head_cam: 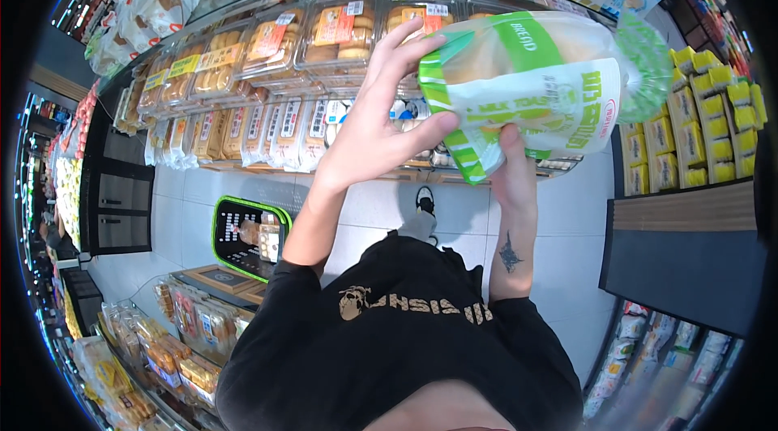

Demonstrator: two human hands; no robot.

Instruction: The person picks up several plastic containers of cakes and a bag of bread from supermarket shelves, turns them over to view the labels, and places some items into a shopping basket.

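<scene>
A clear plastic bag of bread with green bands and a white printed panel is held up in front of me, tilted, over the edge of a display shelf. Its gathered green end points to the right. My left hand grips the bag's left end, thumb on the near side and fingers along the far edge. From below, my right hand supports the bag, its thumb pressed on the front; the other fingers are hidden behind it.
Behind the bag, clear boxes of pastries stand above wrapped loaves. A black shopping basket with a green rim sits on the floor at left, holding packaged food. Yellow packs fill a right-hand stand; another bakery shelf is at lower left.
</scene>
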